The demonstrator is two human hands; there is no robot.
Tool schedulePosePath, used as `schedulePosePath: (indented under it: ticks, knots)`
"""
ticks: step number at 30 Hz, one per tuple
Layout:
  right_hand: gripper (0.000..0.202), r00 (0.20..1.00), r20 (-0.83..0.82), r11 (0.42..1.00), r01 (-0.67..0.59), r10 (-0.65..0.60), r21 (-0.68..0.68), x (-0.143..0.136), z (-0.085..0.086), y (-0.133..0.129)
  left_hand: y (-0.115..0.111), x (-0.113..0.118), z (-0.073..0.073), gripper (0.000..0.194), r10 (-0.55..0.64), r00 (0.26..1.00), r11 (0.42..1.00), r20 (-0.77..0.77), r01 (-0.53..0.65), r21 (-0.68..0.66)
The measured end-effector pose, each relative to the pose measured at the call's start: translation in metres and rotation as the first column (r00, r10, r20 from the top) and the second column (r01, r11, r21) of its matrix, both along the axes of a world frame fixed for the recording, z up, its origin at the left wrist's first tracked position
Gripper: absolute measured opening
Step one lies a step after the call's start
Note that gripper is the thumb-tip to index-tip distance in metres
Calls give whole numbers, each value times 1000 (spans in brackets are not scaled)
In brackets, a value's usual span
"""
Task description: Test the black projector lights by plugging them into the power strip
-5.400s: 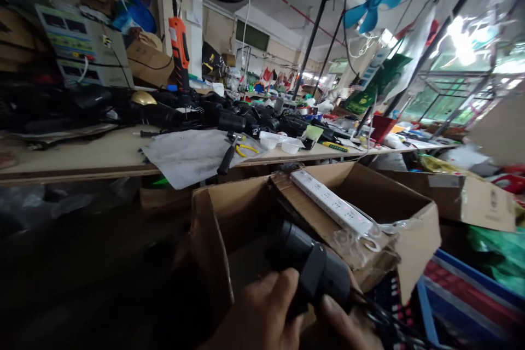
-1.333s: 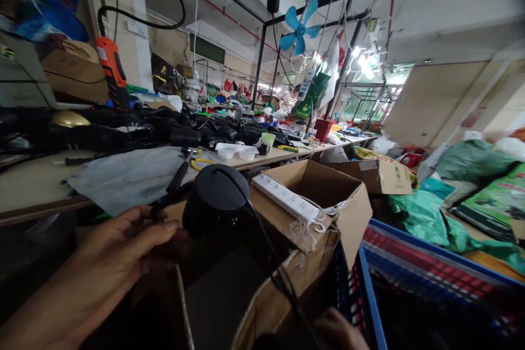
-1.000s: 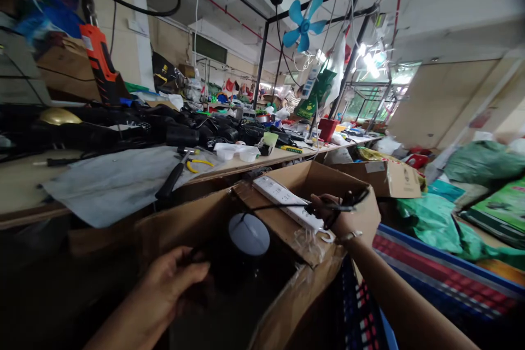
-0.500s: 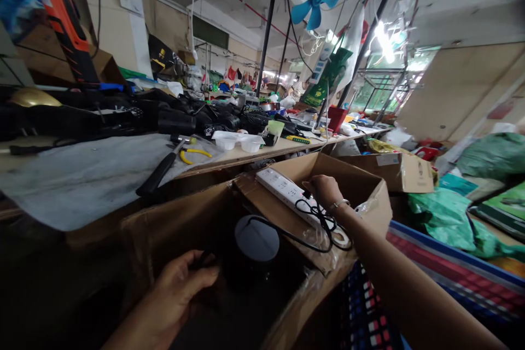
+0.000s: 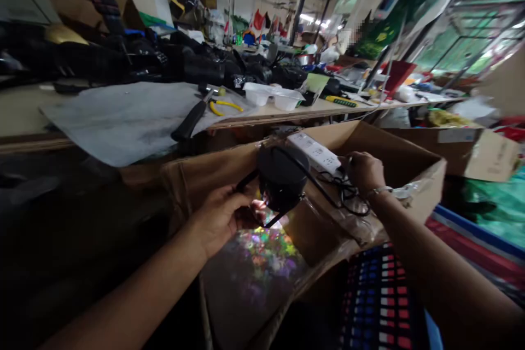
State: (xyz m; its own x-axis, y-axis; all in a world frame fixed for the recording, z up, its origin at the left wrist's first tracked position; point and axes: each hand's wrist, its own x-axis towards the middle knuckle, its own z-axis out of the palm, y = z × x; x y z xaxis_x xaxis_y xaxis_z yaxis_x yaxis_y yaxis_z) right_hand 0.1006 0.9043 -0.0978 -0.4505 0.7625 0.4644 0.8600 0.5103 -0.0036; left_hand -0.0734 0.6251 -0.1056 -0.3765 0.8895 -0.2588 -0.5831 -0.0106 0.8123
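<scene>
My left hand [image 5: 223, 216] is closed on the black bracket of a round black projector lamp [image 5: 283, 175], which it holds over an open cardboard box [image 5: 213, 169]. Coloured light [image 5: 266, 251] shines from the lamp's underside onto the cardboard below. The white power strip [image 5: 314, 153] lies across the box flaps. At its near end my right hand [image 5: 365, 172] is closed around a black plug, mostly hidden by the fingers. A black cord [image 5: 348, 194] lies in loops under that hand, and one cable runs towards the lamp.
On the bench behind, a hammer [image 5: 192, 117], yellow-handled pliers [image 5: 225, 106] and white plastic trays [image 5: 273, 95] rest near a plastic sheet [image 5: 135, 115]. Many black parts lie further back. Another cardboard box [image 5: 471, 142] and a striped bag [image 5: 471, 251] are at right.
The lamp, unlit before, now casts coloured light. My left hand has lifted and tilted it by its bracket. My right hand stays at the power strip. The view has turned downward and left.
</scene>
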Motion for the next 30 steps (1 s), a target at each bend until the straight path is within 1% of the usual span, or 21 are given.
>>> schedulePosePath:
  ticks: [6,8,10,12,15,18,26,30]
  knots:
    - [25,997,-74,1000,-4,7,31,-2,-3,-2,-2,-7,15,5,-8,1000,1000,-24,8,-6]
    - [29,995,-99,999,-2,6,42,-2,-5,0,-5,-8,18,4,-16,999,1000,-30,15,-9]
    - [34,993,-117,999,-5,11,47,-1,-7,1,-9,-7,21,7,-8,999,1000,-35,7,-22]
    - [36,992,-125,999,-22,28,46,0,-7,3,-12,-6,23,10,3,999,999,-44,-5,-33]
    - [36,990,-134,998,-47,53,44,0,-8,3,-16,-3,27,6,-19,997,998,-78,14,-62]
    - [36,988,-150,998,-43,49,41,0,-8,4,-18,0,29,5,-44,994,996,-101,36,-82]
    - [30,992,-119,999,-31,32,14,0,-9,7,-19,2,35,9,-59,995,995,-77,53,-81]
    - [35,991,-131,999,-34,35,10,1,-9,9,-18,2,35,9,-65,997,995,-49,61,-84]
